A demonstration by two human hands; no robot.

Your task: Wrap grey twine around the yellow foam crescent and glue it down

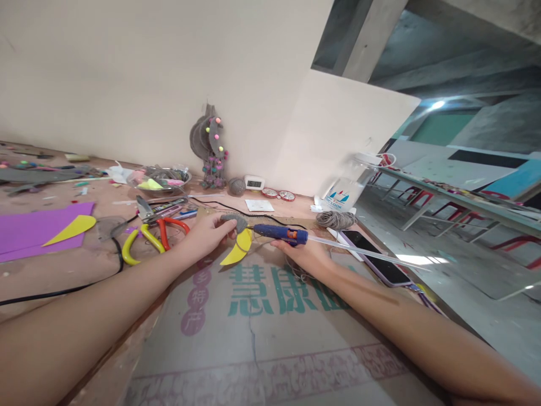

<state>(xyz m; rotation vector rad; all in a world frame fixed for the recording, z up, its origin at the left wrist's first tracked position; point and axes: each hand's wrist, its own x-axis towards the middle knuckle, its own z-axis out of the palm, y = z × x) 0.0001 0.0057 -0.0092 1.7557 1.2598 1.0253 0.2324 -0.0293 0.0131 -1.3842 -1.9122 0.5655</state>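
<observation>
My left hand [207, 235] is closed on a yellow foam petal [239, 248] with a grey piece [234, 221] on top of it, held over a sheet of printed cardboard [253, 316]. My right hand [302, 254] grips a blue glue gun [281, 233]. Its nozzle points left and touches the foam pieces. A clear glue stick [359, 252] juts from the back of the gun, over a smartphone [376, 258].
Yellow-handled scissors [139, 243] and red-handled pliers [171, 228] lie left of my left hand. Purple foam sheet [29, 228] with a yellow petal [70, 229] lies far left. A decorated grey craft piece [209, 146], a small clock [255, 182], twine ball [336, 219], plastic jar [349, 189] and a black cable [84, 285] stand around.
</observation>
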